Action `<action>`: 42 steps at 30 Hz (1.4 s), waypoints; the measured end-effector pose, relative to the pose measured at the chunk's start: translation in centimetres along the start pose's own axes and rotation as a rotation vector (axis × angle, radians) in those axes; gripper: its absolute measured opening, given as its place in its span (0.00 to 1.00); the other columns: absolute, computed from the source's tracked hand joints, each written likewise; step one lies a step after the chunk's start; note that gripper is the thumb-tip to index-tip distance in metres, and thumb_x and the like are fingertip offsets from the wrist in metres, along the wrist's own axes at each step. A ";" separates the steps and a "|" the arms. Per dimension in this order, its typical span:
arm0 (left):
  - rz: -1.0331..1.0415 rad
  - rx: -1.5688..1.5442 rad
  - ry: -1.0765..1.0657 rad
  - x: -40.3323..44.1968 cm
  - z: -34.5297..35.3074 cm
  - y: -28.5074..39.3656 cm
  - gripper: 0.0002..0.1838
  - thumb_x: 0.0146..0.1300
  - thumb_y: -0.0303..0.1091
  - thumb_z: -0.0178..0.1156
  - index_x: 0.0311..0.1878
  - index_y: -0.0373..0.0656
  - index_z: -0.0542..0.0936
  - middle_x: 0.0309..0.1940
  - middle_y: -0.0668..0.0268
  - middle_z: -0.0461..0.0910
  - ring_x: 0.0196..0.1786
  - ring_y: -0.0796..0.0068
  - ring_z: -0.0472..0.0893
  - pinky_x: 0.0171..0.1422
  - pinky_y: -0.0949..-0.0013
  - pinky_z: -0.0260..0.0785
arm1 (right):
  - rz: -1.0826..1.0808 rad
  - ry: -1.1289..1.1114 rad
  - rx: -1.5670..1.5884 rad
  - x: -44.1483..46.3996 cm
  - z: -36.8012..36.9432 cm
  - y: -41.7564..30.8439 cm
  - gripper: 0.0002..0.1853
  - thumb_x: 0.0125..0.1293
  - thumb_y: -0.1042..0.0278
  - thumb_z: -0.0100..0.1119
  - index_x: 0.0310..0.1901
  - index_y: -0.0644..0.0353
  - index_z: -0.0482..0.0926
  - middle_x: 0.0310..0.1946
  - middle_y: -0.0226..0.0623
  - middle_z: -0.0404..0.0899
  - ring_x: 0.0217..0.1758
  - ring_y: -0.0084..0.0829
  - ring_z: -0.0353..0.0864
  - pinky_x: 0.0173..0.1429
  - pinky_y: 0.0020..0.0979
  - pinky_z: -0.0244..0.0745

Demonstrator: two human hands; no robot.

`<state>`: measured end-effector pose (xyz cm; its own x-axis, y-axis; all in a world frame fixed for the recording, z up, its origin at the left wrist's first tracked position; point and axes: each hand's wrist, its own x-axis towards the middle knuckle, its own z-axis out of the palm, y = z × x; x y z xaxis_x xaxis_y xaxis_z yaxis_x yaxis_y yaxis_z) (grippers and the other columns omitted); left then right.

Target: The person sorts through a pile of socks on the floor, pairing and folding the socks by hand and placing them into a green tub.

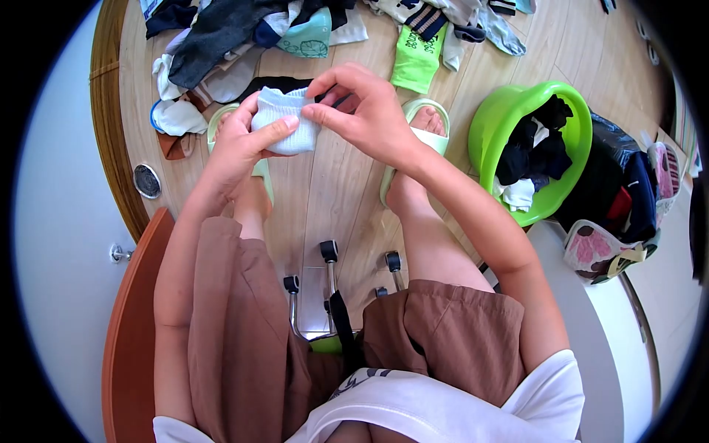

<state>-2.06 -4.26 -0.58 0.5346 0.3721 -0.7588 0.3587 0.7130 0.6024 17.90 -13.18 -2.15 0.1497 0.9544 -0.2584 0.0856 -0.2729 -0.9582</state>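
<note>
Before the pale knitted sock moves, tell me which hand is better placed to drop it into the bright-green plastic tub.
Right hand, probably: it is nearer the tub, fingers at the sock; the left hand holds it farther away.

Pale wood-plank floor (pixel 332 184), with a loose heap of dark, grey and white clothing (pixel 214 52) at the far left. Just beside it, on the near side, a white piece (pixel 181 117) over a brown one (pixel 173 146). Farther right, a second cluster of clothing (pixel 473 22), with a bright green, dark-lettered piece (pixel 419 59) on the near side. To the right, a green basin (pixel 487 125). At left, a small round white-rimmed object (pixel 147 181). Nearer the middle, pale green slippers (pixel 441 140) and black casters (pixel 329 252).
</note>
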 end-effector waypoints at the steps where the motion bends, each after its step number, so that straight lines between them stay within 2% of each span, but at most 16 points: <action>1: 0.020 -0.008 -0.002 -0.1 0.0 0.1 0.26 0.67 0.36 0.68 0.65 0.44 0.73 0.56 0.66 0.79 0.57 0.74 0.81 0.59 0.65 0.78 | -0.018 -0.034 -0.033 0.0 -0.1 -0.1 0.13 0.60 0.65 0.75 0.43 0.60 0.83 0.40 0.35 0.80 0.36 0.25 0.80 0.42 0.28 0.78; 6: 0.036 -0.088 -0.067 -0.9 0.7 0.4 0.25 0.62 0.32 0.71 0.62 0.49 0.77 0.52 0.71 0.80 0.55 0.78 0.80 0.59 0.69 0.74 | -0.024 -0.155 -0.153 0.0 -0.5 -0.2 0.11 0.63 0.65 0.74 0.42 0.60 0.84 0.38 0.32 0.78 0.33 0.21 0.74 0.37 0.26 0.72; 12: -0.015 -0.016 -0.184 -0.6 -0.8 -0.2 0.27 0.60 0.30 0.70 0.63 0.47 0.74 0.53 0.70 0.79 0.57 0.77 0.78 0.60 0.67 0.74 | -0.137 -0.089 -0.087 -0.3 -0.2 0.4 0.11 0.66 0.66 0.71 0.40 0.62 0.81 0.34 0.32 0.77 0.34 0.21 0.76 0.38 0.26 0.73; 15: -0.110 0.040 -0.204 -1.4 0.1 0.5 0.27 0.60 0.30 0.69 0.63 0.47 0.75 0.51 0.70 0.79 0.56 0.78 0.78 0.61 0.69 0.73 | 0.002 -0.045 -0.051 0.4 -0.7 0.1 0.11 0.67 0.65 0.70 0.40 0.64 0.80 0.38 0.31 0.77 0.37 0.20 0.78 0.40 0.26 0.75; 18: -0.094 0.079 -0.209 -0.9 0.5 0.7 0.29 0.59 0.29 0.70 0.65 0.45 0.73 0.53 0.70 0.78 0.57 0.77 0.78 0.63 0.70 0.71 | 0.083 -0.072 0.042 0.4 -0.7 0.1 0.12 0.66 0.65 0.70 0.40 0.65 0.80 0.36 0.37 0.81 0.37 0.27 0.81 0.41 0.30 0.77; 21: 0.141 0.209 -0.206 -0.6 1.3 1.2 0.33 0.59 0.29 0.70 0.68 0.42 0.71 0.57 0.68 0.78 0.59 0.76 0.78 0.65 0.69 0.70 | 0.138 -0.129 0.208 0.2 -0.9 0.5 0.19 0.65 0.59 0.72 0.47 0.65 0.79 0.41 0.39 0.82 0.41 0.28 0.82 0.45 0.31 0.79; 22: 0.157 0.213 -0.173 -0.6 1.7 1.6 0.33 0.59 0.29 0.70 0.68 0.42 0.70 0.57 0.68 0.77 0.60 0.75 0.78 0.65 0.69 0.70 | 0.178 -0.164 0.194 -0.2 -1.4 -0.3 0.29 0.62 0.53 0.75 0.56 0.66 0.77 0.46 0.43 0.83 0.44 0.29 0.83 0.49 0.32 0.80; 24: 0.182 0.224 -0.099 -0.7 2.6 2.3 0.33 0.60 0.30 0.70 0.68 0.41 0.69 0.58 0.68 0.77 0.60 0.75 0.78 0.66 0.68 0.69 | 0.173 -0.266 0.165 -0.2 -1.5 0.3 0.36 0.58 0.50 0.78 0.60 0.65 0.76 0.50 0.47 0.82 0.46 0.30 0.84 0.51 0.32 0.80; 25: 0.276 0.137 -0.086 -0.1 2.6 1.4 0.29 0.63 0.30 0.68 0.67 0.40 0.71 0.57 0.67 0.78 0.60 0.75 0.78 0.67 0.68 0.68 | 0.131 -0.323 0.143 0.0 -1.4 0.5 0.34 0.61 0.57 0.77 0.65 0.64 0.74 0.52 0.37 0.82 0.53 0.24 0.81 0.56 0.29 0.78; 28: 0.221 0.033 -0.078 0.8 1.9 1.3 0.22 0.67 0.31 0.67 0.62 0.38 0.75 0.56 0.65 0.80 0.59 0.76 0.78 0.65 0.70 0.69 | 0.307 -0.252 0.356 -0.2 -1.8 0.0 0.30 0.60 0.61 0.78 0.60 0.65 0.78 0.44 0.33 0.85 0.49 0.23 0.82 0.55 0.28 0.78; 29: 0.220 -0.015 -0.069 0.9 2.2 1.3 0.17 0.70 0.32 0.66 0.58 0.36 0.79 0.53 0.65 0.82 0.55 0.78 0.80 0.61 0.72 0.71 | 0.251 -0.189 0.296 -0.3 -2.0 0.5 0.24 0.58 0.64 0.79 0.53 0.64 0.83 0.38 0.31 0.86 0.43 0.21 0.83 0.51 0.28 0.79; 32: 0.221 0.027 0.008 1.8 2.3 0.6 0.14 0.71 0.30 0.64 0.56 0.36 0.80 0.48 0.65 0.84 0.50 0.80 0.81 0.56 0.75 0.73 | 0.172 -0.160 0.038 -0.9 -3.0 -0.3 0.22 0.55 0.66 0.79 0.50 0.63 0.85 0.36 0.33 0.87 0.40 0.20 0.82 0.46 0.28 0.78; 33: 0.253 0.044 0.034 2.1 2.5 0.6 0.12 0.71 0.29 0.63 0.54 0.36 0.81 0.45 0.65 0.85 0.46 0.81 0.82 0.52 0.77 0.74 | 0.106 -0.106 0.012 -1.3 -2.7 0.3 0.21 0.51 0.67 0.79 0.47 0.64 0.86 0.35 0.37 0.87 0.37 0.23 0.82 0.44 0.30 0.78; 36: 0.299 0.070 0.066 2.8 4.5 2.1 0.12 0.72 0.28 0.63 0.55 0.35 0.80 0.44 0.66 0.85 0.42 0.79 0.83 0.53 0.76 0.74 | 0.133 -0.094 -0.045 -2.4 -3.1 -0.8 0.22 0.50 0.63 0.78 0.44 0.66 0.85 0.34 0.43 0.86 0.37 0.32 0.84 0.44 0.33 0.78; 38: 0.379 0.135 0.061 3.6 4.9 2.5 0.12 0.73 0.28 0.63 0.55 0.34 0.80 0.46 0.65 0.84 0.44 0.79 0.83 0.54 0.76 0.74 | 0.164 -0.085 -0.039 -3.0 -3.8 -1.4 0.21 0.52 0.62 0.77 0.43 0.66 0.84 0.34 0.42 0.85 0.36 0.30 0.84 0.43 0.33 0.78; 42: 0.492 0.144 0.050 3.9 7.5 3.9 0.15 0.79 0.34 0.55 0.59 0.35 0.79 0.54 0.62 0.82 0.56 0.75 0.81 0.63 0.70 0.73 | 0.043 0.300 0.065 -4.5 -6.8 -0.2 0.19 0.58 0.61 0.75 0.46 0.64 0.82 0.35 0.35 0.84 0.37 0.24 0.82 0.42 0.31 0.77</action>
<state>7.19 -4.44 0.69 0.6308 0.6735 -0.3853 0.1776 0.3581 0.9166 23.91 -18.22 0.04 0.4367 0.8612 -0.2601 0.0115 -0.2945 -0.9556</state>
